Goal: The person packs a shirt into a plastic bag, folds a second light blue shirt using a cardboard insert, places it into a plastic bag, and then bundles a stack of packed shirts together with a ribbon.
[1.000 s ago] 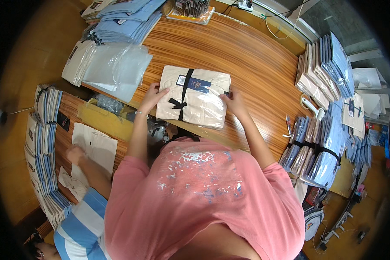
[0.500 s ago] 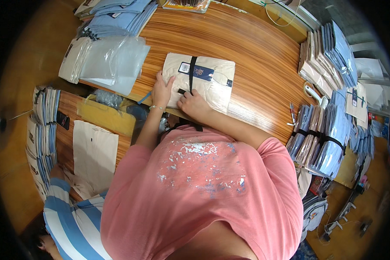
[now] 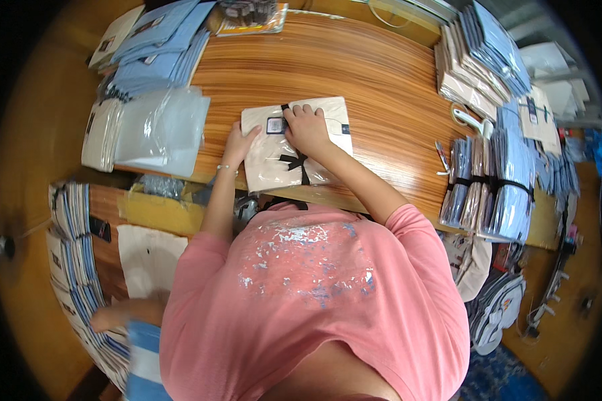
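Note:
A packet of folded cream garments (image 3: 267, 150) in clear plastic lies in front of me near the table edge. Around it runs a black strap (image 3: 305, 175) with crossing loose ends on top. My left hand (image 3: 239, 144) holds the packet's left edge, thumb on top; its other fingers are partly hidden. On the packet's upper part rests my right hand (image 3: 306, 130), fingers spread over the strap and covering much of a dark blue tag. The tag's white label (image 3: 275, 125) shows beside the thumb. Beneath that hand the strap is hidden.
Left are blue garment stacks (image 3: 160, 40) and clear plastic bags (image 3: 160, 130). Right are strapped bundles (image 3: 491, 180), a white-handled tool (image 3: 471, 120) and cream packets (image 3: 465, 67). A co-worker's arm (image 3: 130, 314) is at a lower left table with a cream garment (image 3: 150, 257).
My right hand has moved from the strap's near part up over the tag. The strap's loose ends now show crossed on the packet. The co-worker's arm has moved.

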Action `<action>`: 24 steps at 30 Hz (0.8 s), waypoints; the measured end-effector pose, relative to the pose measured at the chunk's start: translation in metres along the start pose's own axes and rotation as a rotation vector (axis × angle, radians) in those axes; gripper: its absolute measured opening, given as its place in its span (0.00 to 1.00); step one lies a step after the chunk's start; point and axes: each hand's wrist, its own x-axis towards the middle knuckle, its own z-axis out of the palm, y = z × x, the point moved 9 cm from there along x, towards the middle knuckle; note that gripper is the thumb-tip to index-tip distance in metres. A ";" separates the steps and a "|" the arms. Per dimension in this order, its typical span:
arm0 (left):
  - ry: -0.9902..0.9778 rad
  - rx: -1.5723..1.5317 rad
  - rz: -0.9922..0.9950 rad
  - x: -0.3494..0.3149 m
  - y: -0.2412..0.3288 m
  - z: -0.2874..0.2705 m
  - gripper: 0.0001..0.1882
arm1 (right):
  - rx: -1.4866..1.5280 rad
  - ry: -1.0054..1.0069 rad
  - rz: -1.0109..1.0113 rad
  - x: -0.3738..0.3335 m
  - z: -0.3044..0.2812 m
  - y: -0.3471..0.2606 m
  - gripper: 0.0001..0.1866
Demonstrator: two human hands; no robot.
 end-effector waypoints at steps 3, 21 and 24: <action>-0.092 -0.067 0.006 0.019 -0.031 0.008 0.28 | 0.012 0.049 0.162 -0.005 -0.004 0.038 0.22; -0.835 -1.189 -0.366 -0.053 0.127 0.146 0.30 | 1.251 0.519 0.678 -0.233 -0.135 0.130 0.40; -0.982 -1.374 -0.316 -0.071 0.203 0.165 0.31 | 1.815 0.707 0.115 -0.273 -0.221 0.134 0.59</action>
